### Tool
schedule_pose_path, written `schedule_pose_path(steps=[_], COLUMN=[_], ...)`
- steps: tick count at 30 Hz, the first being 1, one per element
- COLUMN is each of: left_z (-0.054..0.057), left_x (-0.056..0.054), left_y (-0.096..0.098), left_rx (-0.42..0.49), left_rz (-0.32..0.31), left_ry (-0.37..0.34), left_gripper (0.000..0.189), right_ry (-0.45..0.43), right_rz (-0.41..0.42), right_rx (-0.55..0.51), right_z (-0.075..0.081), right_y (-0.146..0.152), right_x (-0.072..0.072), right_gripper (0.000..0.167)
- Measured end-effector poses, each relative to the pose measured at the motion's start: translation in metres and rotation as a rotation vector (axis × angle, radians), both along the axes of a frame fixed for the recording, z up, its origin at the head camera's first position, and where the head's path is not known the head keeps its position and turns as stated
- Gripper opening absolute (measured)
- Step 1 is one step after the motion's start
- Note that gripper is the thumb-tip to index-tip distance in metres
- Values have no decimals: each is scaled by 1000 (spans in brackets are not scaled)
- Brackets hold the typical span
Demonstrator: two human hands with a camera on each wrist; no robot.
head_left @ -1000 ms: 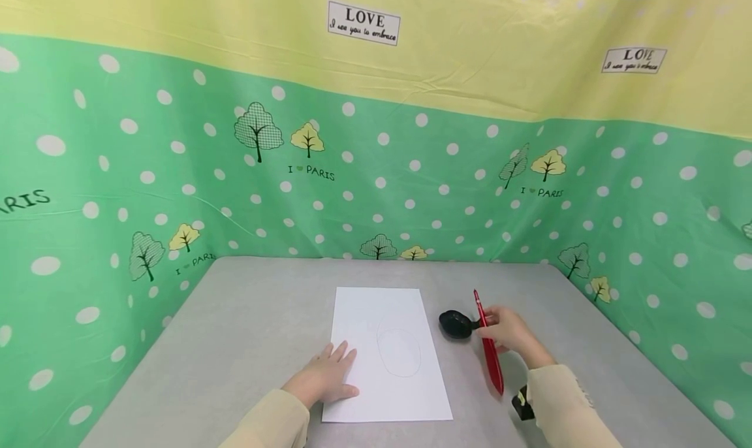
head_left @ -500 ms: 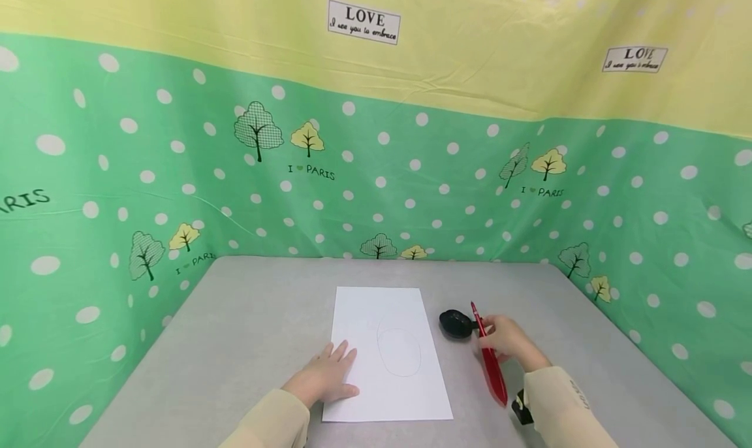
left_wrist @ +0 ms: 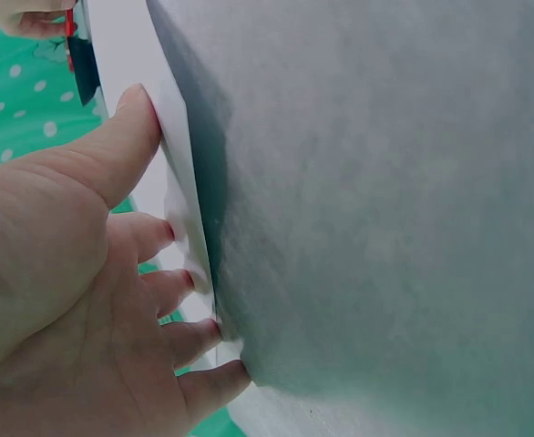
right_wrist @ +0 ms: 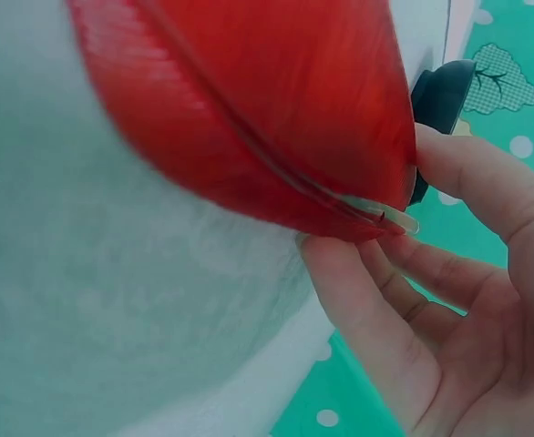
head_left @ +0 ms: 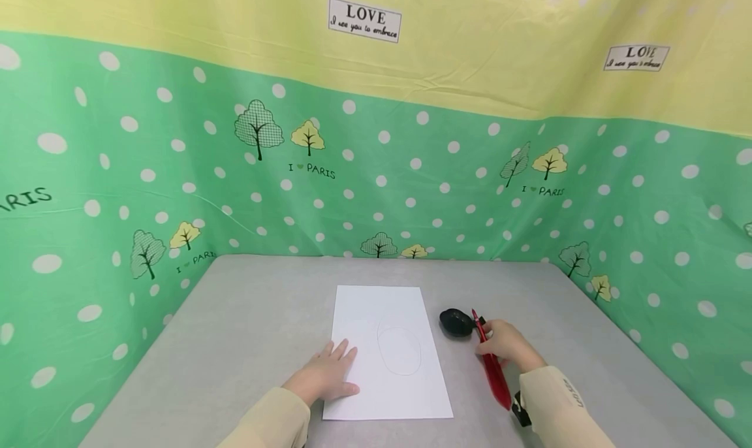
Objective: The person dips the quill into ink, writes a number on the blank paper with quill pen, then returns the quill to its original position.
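Note:
A white sheet of paper [head_left: 376, 396] with a faint oval line lies on the grey table. My left hand [head_left: 326, 375] rests on its left edge with the fingers spread; the left wrist view shows the thumb and fingertips along the paper's edge [left_wrist: 183, 173]. Right of the sheet, my right hand [head_left: 506, 343] pinches a long, narrow red zippered pouch [head_left: 496, 379] between thumb and fingers. The pouch [right_wrist: 285, 100] fills much of the right wrist view, its zipper pull [right_wrist: 396, 218] close to the fingers. The pouch's contents are hidden.
A black oval thing [head_left: 455, 322] with a short stub lies just left of the pouch's thin end. Beside the right cuff sits a small black block [head_left: 519, 410]. A green and yellow printed cloth [head_left: 376, 174] surrounds the table [head_left: 252, 304] at its back and sides.
My right hand has shifted slightly toward me with the red pouch, whose thin end has dropped lower in the view. My left hand and the paper stay put.

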State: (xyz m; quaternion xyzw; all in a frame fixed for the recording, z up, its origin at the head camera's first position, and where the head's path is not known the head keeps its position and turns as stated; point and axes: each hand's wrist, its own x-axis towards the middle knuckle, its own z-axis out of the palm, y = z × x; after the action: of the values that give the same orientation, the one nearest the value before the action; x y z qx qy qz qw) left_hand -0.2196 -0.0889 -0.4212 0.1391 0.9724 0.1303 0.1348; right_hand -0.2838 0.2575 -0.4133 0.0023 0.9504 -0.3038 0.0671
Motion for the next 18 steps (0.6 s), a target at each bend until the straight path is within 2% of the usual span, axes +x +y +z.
schedule_pose_path(steps=[9,18], left_z=[2,1], left_x=[1,-2], left_y=[1,1], left_rx=[7,31], left_rz=[1,18], left_ry=[4,-26], left_gripper=[71,72], right_ry=[3,-10], right_rz=[6,-1], right_rx=[82,102], right_z=[0,-1], right_y=[-2,-3], right_x=[-1,-2], right_gripper=[45,46])
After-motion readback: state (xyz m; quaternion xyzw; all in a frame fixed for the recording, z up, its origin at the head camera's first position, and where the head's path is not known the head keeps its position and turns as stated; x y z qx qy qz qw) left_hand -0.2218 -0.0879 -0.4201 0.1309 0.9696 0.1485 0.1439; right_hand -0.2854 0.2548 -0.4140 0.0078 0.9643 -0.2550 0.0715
